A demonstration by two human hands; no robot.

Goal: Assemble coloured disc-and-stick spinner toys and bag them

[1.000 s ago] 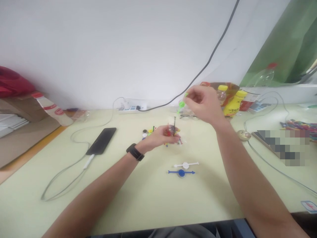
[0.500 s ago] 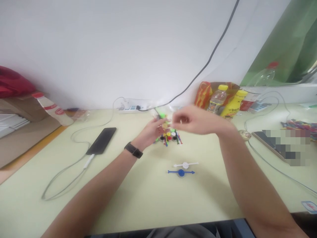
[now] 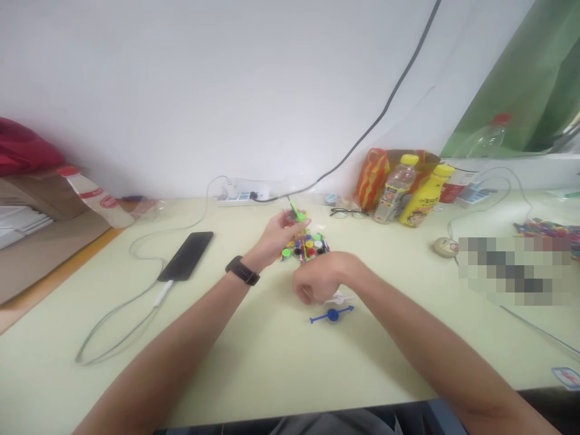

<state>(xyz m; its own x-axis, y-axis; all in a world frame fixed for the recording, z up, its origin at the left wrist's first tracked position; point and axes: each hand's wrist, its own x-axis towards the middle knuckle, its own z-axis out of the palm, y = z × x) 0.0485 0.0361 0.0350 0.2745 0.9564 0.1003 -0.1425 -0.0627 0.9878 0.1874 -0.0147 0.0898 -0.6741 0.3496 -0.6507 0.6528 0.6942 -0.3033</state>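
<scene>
My left hand is closed on a clear plastic bag of colourful arrow spinners, which rests on the table. A green arrow spinner sticks up by its thumb. My right hand hangs lower, its fingers curled in, and what they hold, if anything, is hidden. Just beyond its knuckles a white arrow spinner is partly covered by the hand. Nearer to me a blue arrow spinner lies on the table, slightly tilted.
A black phone on a charging cable lies at left, near a white bottle. Glasses, a clear drink bottle and a yellow bottle are at the back right. A mouse sits at right.
My right hand has moved from beside the bag down towards me, over the white spinner. The blue spinner has turned slightly. My left hand stays at the bag.
</scene>
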